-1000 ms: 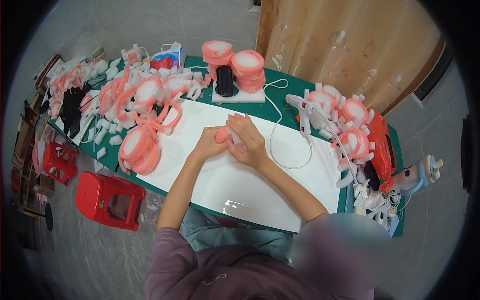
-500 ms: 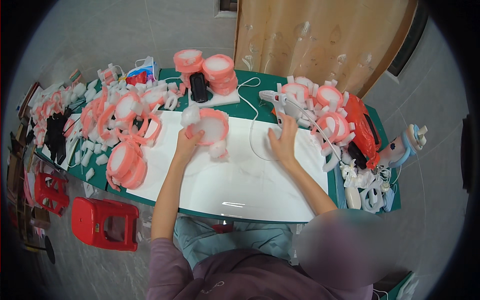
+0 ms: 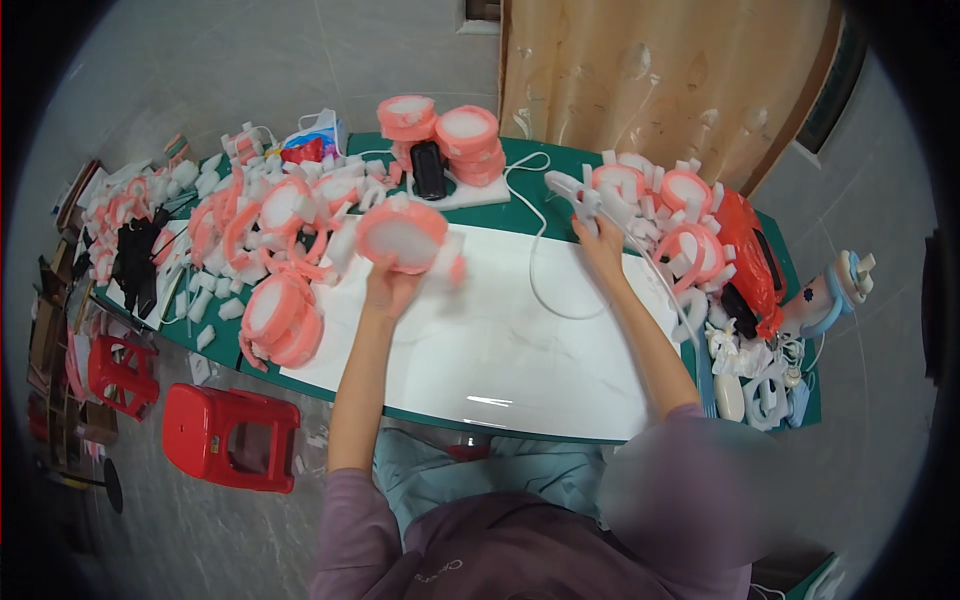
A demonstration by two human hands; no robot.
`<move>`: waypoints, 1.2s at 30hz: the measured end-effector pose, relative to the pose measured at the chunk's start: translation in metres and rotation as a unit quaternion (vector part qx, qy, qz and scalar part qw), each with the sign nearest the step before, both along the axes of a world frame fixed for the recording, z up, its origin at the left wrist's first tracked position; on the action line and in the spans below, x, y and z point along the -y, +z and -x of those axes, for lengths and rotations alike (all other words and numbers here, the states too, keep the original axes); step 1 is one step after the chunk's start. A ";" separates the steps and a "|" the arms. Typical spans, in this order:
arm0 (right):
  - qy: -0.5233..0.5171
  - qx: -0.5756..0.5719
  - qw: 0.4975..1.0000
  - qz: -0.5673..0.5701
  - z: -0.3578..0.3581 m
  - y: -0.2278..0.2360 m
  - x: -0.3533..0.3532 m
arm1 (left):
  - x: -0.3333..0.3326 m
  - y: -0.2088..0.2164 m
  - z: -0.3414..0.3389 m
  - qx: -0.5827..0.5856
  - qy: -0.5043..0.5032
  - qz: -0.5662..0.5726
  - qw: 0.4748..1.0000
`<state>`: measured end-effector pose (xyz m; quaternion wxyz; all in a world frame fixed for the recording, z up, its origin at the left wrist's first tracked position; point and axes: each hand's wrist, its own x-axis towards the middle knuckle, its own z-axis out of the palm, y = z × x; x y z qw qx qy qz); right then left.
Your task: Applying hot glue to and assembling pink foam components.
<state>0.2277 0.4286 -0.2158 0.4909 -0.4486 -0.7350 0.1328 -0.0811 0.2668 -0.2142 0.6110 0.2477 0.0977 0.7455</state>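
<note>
My left hand (image 3: 392,288) grips the near edge of a round foam piece (image 3: 402,238) with a pink rim and a white centre, raised above the white board (image 3: 500,350). Small pink and white bits at its right side are smeared by motion. At the right, my right hand (image 3: 602,250) has its fingers round the handle of a white glue gun (image 3: 572,188), whose nozzle points left. From the gun a pale cable (image 3: 655,262) runs down along my right forearm.
Pink rings and white foam blocks (image 3: 285,210) crowd the left of the green table. Stacked round pieces (image 3: 468,140) stand behind a black case (image 3: 428,170). More foam pieces (image 3: 688,190), a red bag (image 3: 745,250) and a tumbler (image 3: 830,295) are right. Red stools (image 3: 230,435) stand left.
My right hand has moved up to the glue gun and closed on its handle. My left hand has turned the round foam piece and shifted it slightly. The whole view has swung a little.
</note>
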 end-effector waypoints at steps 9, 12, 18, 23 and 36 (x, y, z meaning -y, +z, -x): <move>0.267 -0.272 0.891 0.247 0.021 0.099 0.095 | -0.003 0.024 -0.022 -0.144 0.113 0.007 0.983; 0.332 -0.269 0.870 0.246 0.032 0.112 0.121 | -0.003 0.019 -0.021 -0.180 0.139 0.025 0.973; 0.372 -0.171 0.850 0.332 0.042 0.113 0.153 | -0.010 0.009 -0.021 -0.322 0.190 -0.009 0.927; 0.301 -0.134 0.876 0.352 0.045 0.107 0.156 | -0.006 0.020 -0.026 -0.397 0.223 -0.015 0.890; 0.282 -0.139 0.876 0.365 0.047 0.096 0.154 | -0.007 0.027 -0.019 -0.469 0.202 -0.036 0.859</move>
